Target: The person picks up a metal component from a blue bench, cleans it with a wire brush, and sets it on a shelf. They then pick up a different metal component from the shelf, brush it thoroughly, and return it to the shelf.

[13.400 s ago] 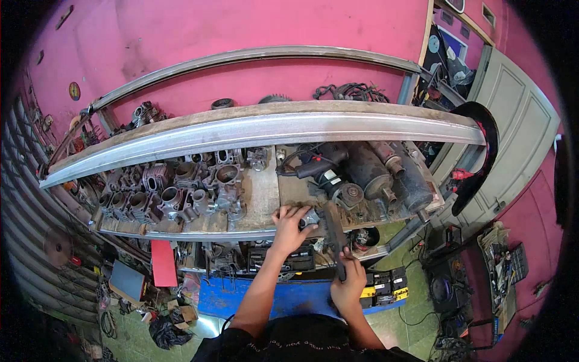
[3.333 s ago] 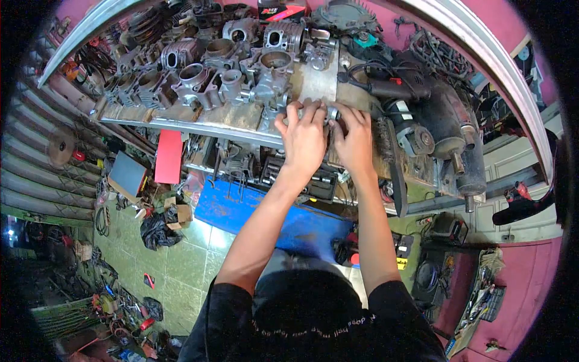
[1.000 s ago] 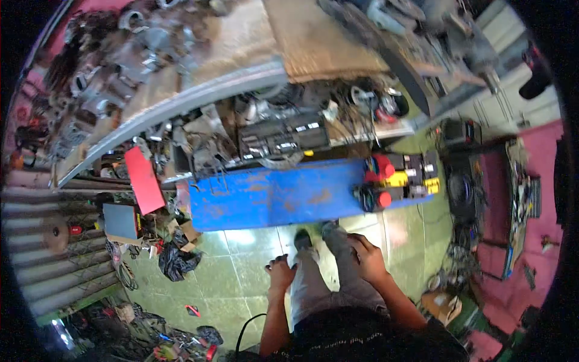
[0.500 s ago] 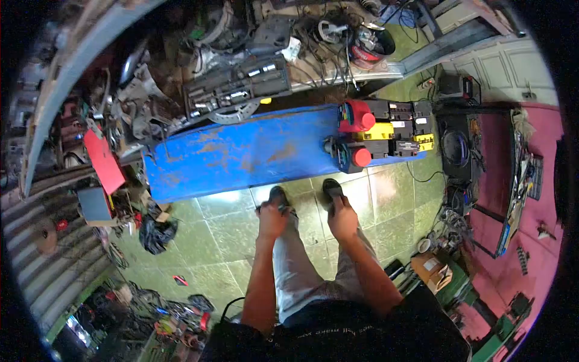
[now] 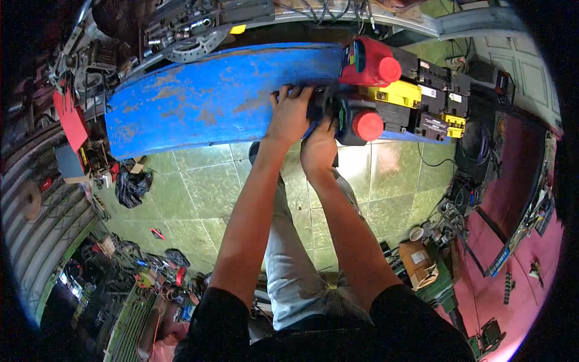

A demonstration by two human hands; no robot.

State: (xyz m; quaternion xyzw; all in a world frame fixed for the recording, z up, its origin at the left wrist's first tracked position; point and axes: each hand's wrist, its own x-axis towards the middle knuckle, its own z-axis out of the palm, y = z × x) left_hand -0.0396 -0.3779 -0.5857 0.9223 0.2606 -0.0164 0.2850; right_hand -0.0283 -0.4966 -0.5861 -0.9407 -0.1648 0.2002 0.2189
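Note:
Both hands reach forward over the near edge of the worn blue bench (image 5: 199,96). My left hand (image 5: 291,111) is over the bench, its fingers bent against a dark object (image 5: 318,107) just left of the bottles. Close beside it, my right hand (image 5: 319,145) has its fingers around the lower part of the same dark object, whose shape is hard to make out. A dark bottle with a red cap (image 5: 368,125) stands right of my right hand. Behind it is a red bottle (image 5: 374,63), with black and yellow batteries (image 5: 401,92) next to it.
A rack of sockets and tools (image 5: 193,27) lies behind the bench, with a metal disc (image 5: 196,48). A red panel (image 5: 70,120) is at the left. Black plastic bag (image 5: 131,188) on the tiled floor; cardboard box (image 5: 417,262) at lower right.
Both hands have moved up and forward from above the feet to the dark object on the bench. The view has shifted closer to the bench.

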